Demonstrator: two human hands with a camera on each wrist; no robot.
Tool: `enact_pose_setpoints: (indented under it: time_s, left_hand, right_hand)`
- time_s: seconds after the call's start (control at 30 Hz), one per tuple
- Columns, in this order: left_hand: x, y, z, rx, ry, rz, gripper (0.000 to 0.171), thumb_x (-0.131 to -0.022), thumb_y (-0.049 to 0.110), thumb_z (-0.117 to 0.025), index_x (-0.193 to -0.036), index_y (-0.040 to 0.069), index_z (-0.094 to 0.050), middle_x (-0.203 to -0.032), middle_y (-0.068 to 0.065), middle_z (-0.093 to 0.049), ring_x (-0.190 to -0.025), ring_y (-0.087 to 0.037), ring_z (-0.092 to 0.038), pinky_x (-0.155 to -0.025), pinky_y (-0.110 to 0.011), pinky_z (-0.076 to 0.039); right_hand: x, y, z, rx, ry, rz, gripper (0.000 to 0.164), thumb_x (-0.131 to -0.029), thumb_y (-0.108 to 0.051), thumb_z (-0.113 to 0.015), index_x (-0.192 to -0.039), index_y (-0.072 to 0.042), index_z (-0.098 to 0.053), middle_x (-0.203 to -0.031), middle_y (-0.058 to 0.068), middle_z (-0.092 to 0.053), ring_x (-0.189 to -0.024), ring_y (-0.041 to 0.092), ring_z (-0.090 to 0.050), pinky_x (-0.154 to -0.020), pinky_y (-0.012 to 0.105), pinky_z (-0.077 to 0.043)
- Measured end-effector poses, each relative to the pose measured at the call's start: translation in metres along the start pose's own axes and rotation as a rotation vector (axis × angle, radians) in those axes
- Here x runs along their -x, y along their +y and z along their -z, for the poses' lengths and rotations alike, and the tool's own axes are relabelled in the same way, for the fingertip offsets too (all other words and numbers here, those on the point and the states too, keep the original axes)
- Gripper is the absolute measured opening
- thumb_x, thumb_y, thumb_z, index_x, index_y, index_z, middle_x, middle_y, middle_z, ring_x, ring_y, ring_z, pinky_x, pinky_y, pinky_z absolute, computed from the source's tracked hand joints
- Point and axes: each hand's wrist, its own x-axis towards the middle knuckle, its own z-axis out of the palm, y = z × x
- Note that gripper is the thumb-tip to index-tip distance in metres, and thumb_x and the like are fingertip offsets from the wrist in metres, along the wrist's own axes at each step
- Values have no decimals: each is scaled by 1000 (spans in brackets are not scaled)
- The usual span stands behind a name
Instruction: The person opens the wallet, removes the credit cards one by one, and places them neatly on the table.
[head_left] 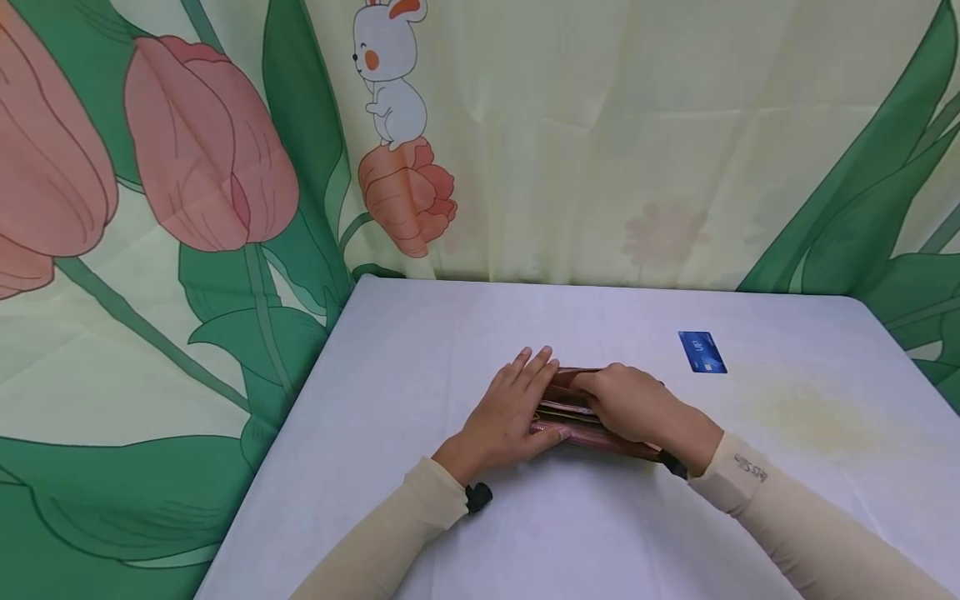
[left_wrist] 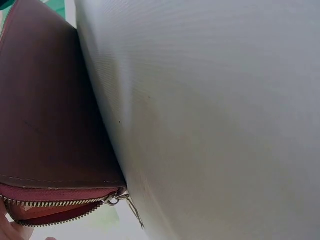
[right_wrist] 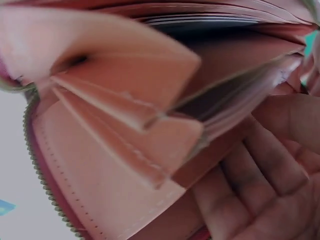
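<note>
An unzipped long wallet, brown outside and pinkish-tan inside, stands on its edge on the table with its mouth upward. My left hand braces the left end, its fingers straight along the far side and its thumb on the near rim. My right hand reaches into the mouth from the right. In the right wrist view its curled fingers lie among the inner dividers; I cannot tell what the hidden fingertips pinch. Card edges show in a slot. The brass zip shows in the left wrist view.
A blue card lies on the white-covered table, beyond the wallet and to its right. Behind the table's far edge hangs a curtain printed with tulips and a rabbit. Dark bands are at both wrists.
</note>
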Motion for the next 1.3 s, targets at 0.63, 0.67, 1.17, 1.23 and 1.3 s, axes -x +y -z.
enact_pose_setpoints:
  time_s: [0.63,0.67,1.17,1.23,1.3]
  left_hand:
    - [0,1,-1,-7,-24,20,90,-91,62,-51,-156,13,-14,-164,-2,-5,-150,-27,-6,-117,-45,-19]
    - [-1,1,-1,-7,-22,18,90,-91,61,-51,-156,12,-14,-164,-2,-5,-150,-27,-6,-118,-45,-19]
    - [-1,0,0,9,-13,8,90,-91,61,-51,-156,11,-14,-164,-4,-6,-150,-23,1,-117,-45,-19]
    - [-1,0,-1,8,-13,10,90,-91,61,-51,-156,11,-14,-164,-4,-6,-150,-23,1,-117,-45,-19]
    - [-1,1,0,8,-13,11,90,-91,62,-51,-156,11,-14,-164,-3,-6,-150,-24,0,-117,-45,-19]
  right_hand:
    - [12,6,-4,122,-9,34,14,-81,-7,-71,-72,-18,-71,-64,-4,-63,-54,11,-53,-47,30,-45]
    - [12,7,-5,113,-12,28,16,-82,-6,-70,-71,-18,-71,-64,-5,-63,-54,11,-53,-47,30,-44]
    - [12,8,-12,186,42,44,18,-84,-12,-69,-70,-23,-65,-61,-4,-60,-52,14,-54,-39,33,-43]
    - [13,8,-12,181,57,32,19,-84,-10,-68,-69,-22,-65,-63,-3,-62,-53,15,-55,-42,34,-45]
    - [13,8,-11,174,64,24,17,-83,-8,-68,-72,-20,-68,-67,-1,-65,-56,15,-58,-46,35,-47]
